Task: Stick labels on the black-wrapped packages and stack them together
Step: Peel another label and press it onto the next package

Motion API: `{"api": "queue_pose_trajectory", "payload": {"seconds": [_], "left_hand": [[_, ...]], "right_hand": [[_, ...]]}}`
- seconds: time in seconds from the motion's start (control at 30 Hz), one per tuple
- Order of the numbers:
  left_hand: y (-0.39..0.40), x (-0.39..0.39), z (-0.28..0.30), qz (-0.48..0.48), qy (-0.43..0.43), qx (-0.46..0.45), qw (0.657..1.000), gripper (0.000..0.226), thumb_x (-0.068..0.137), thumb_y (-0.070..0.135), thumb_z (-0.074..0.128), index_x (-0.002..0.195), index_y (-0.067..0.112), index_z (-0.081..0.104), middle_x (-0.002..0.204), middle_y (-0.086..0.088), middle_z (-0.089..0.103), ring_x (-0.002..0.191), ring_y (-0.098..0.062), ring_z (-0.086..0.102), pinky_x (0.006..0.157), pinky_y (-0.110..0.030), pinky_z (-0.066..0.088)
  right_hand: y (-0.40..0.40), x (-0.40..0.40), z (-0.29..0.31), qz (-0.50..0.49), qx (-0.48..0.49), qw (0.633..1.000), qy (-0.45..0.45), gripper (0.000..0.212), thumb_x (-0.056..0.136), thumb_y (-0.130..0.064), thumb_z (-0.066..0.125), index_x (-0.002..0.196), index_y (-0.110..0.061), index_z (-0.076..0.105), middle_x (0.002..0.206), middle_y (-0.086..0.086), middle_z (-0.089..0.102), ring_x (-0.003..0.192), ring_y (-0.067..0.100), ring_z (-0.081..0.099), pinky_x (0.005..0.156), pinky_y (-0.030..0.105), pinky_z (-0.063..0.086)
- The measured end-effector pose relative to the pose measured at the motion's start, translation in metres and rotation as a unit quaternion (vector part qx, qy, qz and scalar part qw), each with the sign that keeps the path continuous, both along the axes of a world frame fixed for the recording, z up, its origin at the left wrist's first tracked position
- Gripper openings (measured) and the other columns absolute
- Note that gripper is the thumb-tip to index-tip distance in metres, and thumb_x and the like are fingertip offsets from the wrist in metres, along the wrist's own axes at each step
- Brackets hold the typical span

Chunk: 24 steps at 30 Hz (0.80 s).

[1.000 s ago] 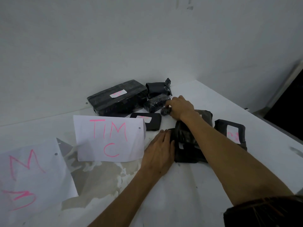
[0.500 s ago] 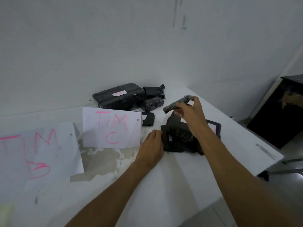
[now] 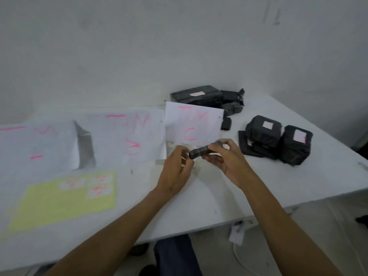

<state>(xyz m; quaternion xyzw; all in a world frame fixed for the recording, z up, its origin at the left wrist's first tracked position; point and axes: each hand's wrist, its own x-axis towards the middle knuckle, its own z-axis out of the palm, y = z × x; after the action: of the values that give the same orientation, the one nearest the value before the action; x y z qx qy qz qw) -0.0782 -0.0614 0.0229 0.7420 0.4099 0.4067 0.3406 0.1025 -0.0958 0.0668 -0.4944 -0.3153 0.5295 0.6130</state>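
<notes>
- Holding a small black roll (image 3: 201, 152) above the table (image 3: 199, 196), I see both hands gripping it.
- Left hand (image 3: 175, 172) pinches its left end; right hand (image 3: 225, 158) grips the right.
- Its long axis runs left-right, right end tilted up.

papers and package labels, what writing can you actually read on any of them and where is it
"TIM C", pink marker, on the white sheet standing before the long black package.
"TIM", pink, on the middle sheet; the letter under it is too blurred to read.
Left sheet: pink strokes, unreadable.
Yellow label sheet: pink marks, blurred.
White labels on the two black packages: unreadable.
</notes>
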Motion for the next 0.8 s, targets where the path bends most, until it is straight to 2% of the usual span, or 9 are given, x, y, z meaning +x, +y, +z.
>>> {"api": "queue_pose_trajectory", "payload": {"seconds": [0.07,0.17,0.23,0.3,0.4,0.53,0.6,0.67,0.8], "left_hand": [[-0.006,-0.027,0.003,0.023,-0.006,-0.028,0.999,0.010,0.095,0.019,0.054,0.104,0.015,0.055,0.089,-0.001,0.069,0.073,-0.015,0.071,0.073,-0.042,0.060],[-0.014,-0.073,0.011,0.054,-0.012,-0.059,0.997,0.013,0.091,0.006,0.059,0.101,0.014,0.060,0.083,-0.003,0.070,0.064,-0.014,0.071,0.067,-0.037,0.060],[-0.016,-0.100,0.018,0.060,0.008,-0.055,0.997,0.014,0.089,0.004,0.061,0.099,0.014,0.062,0.084,-0.003,0.070,0.064,-0.015,0.071,0.064,-0.033,0.058],[-0.014,-0.130,0.020,0.062,0.045,-0.059,0.995,0.015,0.088,0.004,0.062,0.097,0.015,0.063,0.082,-0.002,0.071,0.064,-0.014,0.072,0.060,-0.026,0.055],[-0.009,-0.165,0.022,0.058,0.123,-0.052,0.989,0.017,0.087,0.004,0.061,0.094,0.018,0.067,0.077,0.002,0.073,0.065,-0.008,0.071,0.061,-0.016,0.050],[-0.007,-0.207,0.024,0.069,0.175,0.004,0.982,0.016,0.086,0.006,0.065,0.086,0.020,0.073,0.080,0.009,0.072,0.076,-0.007,0.066,0.071,-0.016,0.050],[-0.007,-0.227,0.022,0.076,0.191,0.036,0.978,0.010,0.087,0.014,0.069,0.087,0.024,0.071,0.084,0.011,0.068,0.078,-0.007,0.064,0.074,-0.021,0.052],[-0.009,-0.247,0.015,0.082,0.218,0.045,0.971,0.008,0.087,0.032,0.073,0.092,0.029,0.068,0.090,0.014,0.062,0.083,-0.004,0.061,0.077,-0.021,0.049],[-0.019,-0.266,-0.007,0.079,0.285,0.043,0.954,0.057,0.075,0.074,0.067,0.115,0.035,0.062,0.109,0.020,0.048,0.104,-0.001,0.047,0.091,-0.016,0.038]], "right_hand": [[-0.002,-0.023,-0.008,0.018,-0.003,1.000,0.015,0.023,0.093,-0.008,0.072,0.104,-0.009,0.052,0.109,0.025,0.073,0.095,0.042,0.074,0.082,0.032,0.062],[-0.004,-0.062,-0.017,0.039,-0.020,0.999,-0.012,0.026,0.090,-0.017,0.076,0.101,-0.007,0.055,0.105,0.025,0.074,0.090,0.039,0.076,0.079,0.032,0.063],[-0.004,-0.084,-0.023,0.053,-0.033,0.994,-0.089,0.032,0.089,-0.029,0.077,0.096,-0.007,0.055,0.097,0.022,0.076,0.083,0.035,0.076,0.070,0.033,0.062],[0.000,-0.106,-0.029,0.060,-0.021,0.976,-0.208,0.042,0.087,-0.044,0.077,0.088,-0.008,0.055,0.086,0.012,0.077,0.073,0.024,0.073,0.061,0.031,0.054],[0.009,-0.130,-0.035,0.042,0.000,0.929,-0.367,0.059,0.083,-0.058,0.074,0.082,-0.002,0.054,0.070,0.002,0.063,0.059,0.009,0.051,0.059,0.026,0.040],[0.021,-0.157,-0.049,0.033,0.030,0.891,-0.451,0.058,0.087,-0.056,0.070,0.076,-0.001,0.057,0.078,0.011,0.060,0.070,0.016,0.053,0.063,0.032,0.040],[0.024,-0.164,-0.060,0.012,0.043,0.856,-0.515,0.056,0.091,-0.055,0.064,0.072,-0.004,0.055,0.077,0.006,0.056,0.081,0.020,0.052,0.066,0.033,0.041],[0.023,-0.168,-0.070,-0.011,0.066,0.817,-0.573,0.043,0.094,-0.052,0.058,0.079,-0.012,0.056,0.087,-0.002,0.054,0.094,0.018,0.049,0.074,0.032,0.043],[0.025,-0.169,-0.079,-0.044,0.103,0.797,-0.593,0.034,0.096,-0.046,0.059,0.103,-0.014,0.052,0.104,0.000,0.053,0.103,0.020,0.046,0.083,0.037,0.050]]}}
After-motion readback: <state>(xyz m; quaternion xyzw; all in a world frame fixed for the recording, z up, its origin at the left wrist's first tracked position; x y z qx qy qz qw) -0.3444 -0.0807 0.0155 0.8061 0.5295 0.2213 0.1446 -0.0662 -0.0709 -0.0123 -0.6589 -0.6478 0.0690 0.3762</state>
